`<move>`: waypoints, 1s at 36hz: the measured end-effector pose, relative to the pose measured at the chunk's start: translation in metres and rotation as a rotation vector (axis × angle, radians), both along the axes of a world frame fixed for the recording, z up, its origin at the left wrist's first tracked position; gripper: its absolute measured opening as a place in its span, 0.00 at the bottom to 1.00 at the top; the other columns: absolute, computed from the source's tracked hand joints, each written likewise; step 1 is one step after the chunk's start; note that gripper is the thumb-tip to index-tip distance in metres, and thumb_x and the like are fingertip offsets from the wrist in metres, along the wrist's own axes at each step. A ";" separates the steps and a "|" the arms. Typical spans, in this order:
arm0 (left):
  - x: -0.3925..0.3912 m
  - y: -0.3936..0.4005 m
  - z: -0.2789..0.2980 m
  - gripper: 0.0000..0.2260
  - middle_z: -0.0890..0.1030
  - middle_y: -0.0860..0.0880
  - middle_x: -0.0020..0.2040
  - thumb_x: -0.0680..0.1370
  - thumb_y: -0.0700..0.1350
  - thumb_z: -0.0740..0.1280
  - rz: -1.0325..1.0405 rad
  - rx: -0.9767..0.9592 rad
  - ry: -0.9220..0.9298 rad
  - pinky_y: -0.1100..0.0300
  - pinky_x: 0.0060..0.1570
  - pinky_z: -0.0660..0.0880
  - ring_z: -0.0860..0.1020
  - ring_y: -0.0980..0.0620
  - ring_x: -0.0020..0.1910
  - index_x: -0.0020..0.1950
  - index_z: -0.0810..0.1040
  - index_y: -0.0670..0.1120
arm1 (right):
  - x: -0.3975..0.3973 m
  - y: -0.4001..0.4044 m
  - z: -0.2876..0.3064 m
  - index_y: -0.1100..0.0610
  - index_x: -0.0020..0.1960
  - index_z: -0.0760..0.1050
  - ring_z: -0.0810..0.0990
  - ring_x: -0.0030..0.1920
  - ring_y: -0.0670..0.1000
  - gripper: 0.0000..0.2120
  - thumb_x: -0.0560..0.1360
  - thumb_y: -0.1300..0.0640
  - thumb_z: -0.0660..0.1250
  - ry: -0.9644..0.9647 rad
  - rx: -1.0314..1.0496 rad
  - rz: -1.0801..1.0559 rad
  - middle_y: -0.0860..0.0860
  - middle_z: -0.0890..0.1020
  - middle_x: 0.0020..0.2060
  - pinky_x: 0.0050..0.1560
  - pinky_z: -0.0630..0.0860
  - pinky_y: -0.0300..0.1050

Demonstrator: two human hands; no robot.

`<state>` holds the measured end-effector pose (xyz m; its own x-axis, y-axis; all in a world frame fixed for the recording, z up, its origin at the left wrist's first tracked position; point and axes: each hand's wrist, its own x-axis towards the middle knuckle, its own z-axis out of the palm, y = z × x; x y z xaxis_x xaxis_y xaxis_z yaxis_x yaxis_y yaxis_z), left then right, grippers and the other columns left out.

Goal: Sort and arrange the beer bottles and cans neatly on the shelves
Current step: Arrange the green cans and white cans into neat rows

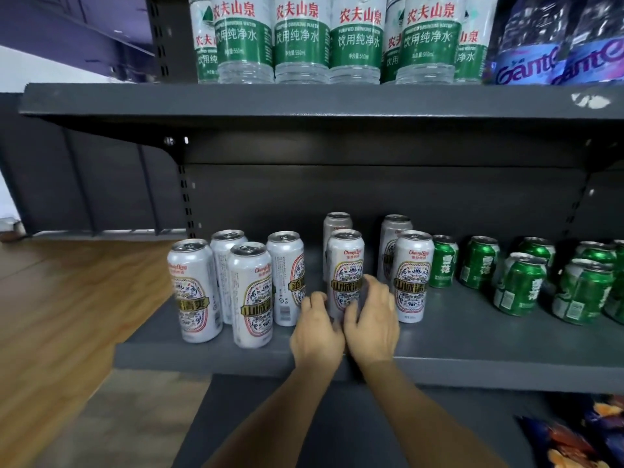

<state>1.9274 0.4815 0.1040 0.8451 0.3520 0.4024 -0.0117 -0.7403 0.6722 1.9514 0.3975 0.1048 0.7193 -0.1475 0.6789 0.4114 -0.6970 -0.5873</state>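
Note:
Several tall silver beer cans stand upright on the grey middle shelf (pixel 472 346). Both my hands hold the lower part of one silver can (pixel 345 261) near the shelf's centre: my left hand (pixel 315 332) grips its left side, my right hand (pixel 371 319) curls round its right side. A cluster of silver cans (pixel 251 292) stands to the left, and another silver can (pixel 412 275) just to the right. Further right sit several shorter green cans (pixel 520 282), loosely spaced.
The shelf above (pixel 304 99) carries green-labelled water bottles (pixel 300 38) and blue-wrapped bottle packs (pixel 557 45). Snack bags (pixel 574 440) lie on the level below at right. Wooden floor (pixel 60 315) lies past the shelf's left end.

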 end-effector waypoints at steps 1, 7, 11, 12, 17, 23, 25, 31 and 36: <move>-0.008 0.002 -0.001 0.11 0.73 0.52 0.56 0.78 0.47 0.64 0.020 0.014 -0.042 0.52 0.48 0.73 0.76 0.49 0.55 0.59 0.69 0.50 | -0.003 0.002 -0.001 0.61 0.63 0.72 0.77 0.51 0.60 0.20 0.71 0.60 0.63 -0.030 -0.006 0.004 0.57 0.78 0.51 0.48 0.75 0.53; -0.040 0.026 -0.008 0.12 0.75 0.51 0.47 0.74 0.44 0.70 0.186 -0.002 -0.429 0.52 0.42 0.74 0.76 0.48 0.47 0.53 0.71 0.49 | -0.015 0.021 0.006 0.59 0.57 0.73 0.77 0.48 0.58 0.13 0.72 0.61 0.63 -0.076 -0.104 0.114 0.55 0.78 0.48 0.45 0.74 0.50; -0.046 0.051 -0.004 0.20 0.75 0.45 0.52 0.72 0.54 0.65 0.350 -0.036 -0.578 0.56 0.53 0.66 0.73 0.45 0.53 0.58 0.71 0.44 | -0.019 0.040 0.012 0.57 0.67 0.69 0.74 0.61 0.53 0.18 0.78 0.58 0.62 0.080 -0.102 0.257 0.51 0.76 0.61 0.57 0.72 0.49; -0.047 0.057 -0.003 0.23 0.75 0.43 0.55 0.72 0.55 0.66 0.392 -0.064 -0.577 0.55 0.56 0.65 0.72 0.44 0.56 0.61 0.71 0.42 | -0.020 0.045 0.012 0.57 0.70 0.67 0.72 0.64 0.53 0.20 0.78 0.57 0.62 0.109 -0.109 0.280 0.52 0.74 0.64 0.60 0.71 0.48; -0.041 0.072 0.000 0.34 0.73 0.40 0.61 0.68 0.51 0.77 0.382 -0.185 -0.418 0.44 0.58 0.70 0.71 0.40 0.62 0.67 0.68 0.40 | -0.025 0.065 0.014 0.57 0.75 0.61 0.68 0.70 0.53 0.27 0.78 0.55 0.63 0.210 -0.069 0.323 0.52 0.70 0.70 0.66 0.65 0.46; -0.033 0.082 0.002 0.39 0.69 0.45 0.67 0.68 0.56 0.77 0.354 -0.212 -0.237 0.43 0.55 0.74 0.67 0.45 0.68 0.72 0.63 0.45 | -0.021 0.081 0.020 0.56 0.73 0.63 0.68 0.67 0.53 0.26 0.77 0.54 0.64 0.143 -0.038 0.213 0.52 0.70 0.67 0.63 0.68 0.48; -0.031 0.083 0.004 0.40 0.68 0.46 0.67 0.68 0.57 0.76 0.355 -0.207 -0.190 0.44 0.55 0.74 0.66 0.45 0.69 0.73 0.62 0.45 | -0.018 0.085 0.022 0.56 0.75 0.59 0.66 0.69 0.54 0.29 0.77 0.54 0.65 0.206 0.011 0.203 0.52 0.67 0.71 0.64 0.66 0.48; -0.031 0.089 0.005 0.38 0.69 0.48 0.66 0.69 0.59 0.75 0.347 -0.232 -0.163 0.46 0.53 0.74 0.67 0.47 0.69 0.72 0.63 0.47 | -0.007 0.098 0.017 0.53 0.79 0.45 0.67 0.72 0.55 0.40 0.76 0.53 0.66 0.505 0.249 0.305 0.52 0.67 0.73 0.69 0.65 0.50; -0.029 0.098 0.003 0.37 0.70 0.49 0.66 0.69 0.57 0.75 0.292 -0.197 -0.164 0.48 0.55 0.74 0.69 0.48 0.68 0.72 0.64 0.47 | 0.026 0.103 0.001 0.43 0.77 0.48 0.75 0.65 0.54 0.49 0.62 0.49 0.70 0.627 0.519 0.423 0.49 0.75 0.66 0.63 0.75 0.58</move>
<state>1.8984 0.5800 0.1072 0.6282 0.6519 0.4248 0.0611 -0.5856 0.8083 1.9774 0.5004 0.1058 0.9971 0.0348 0.0679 0.0723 -0.1475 -0.9864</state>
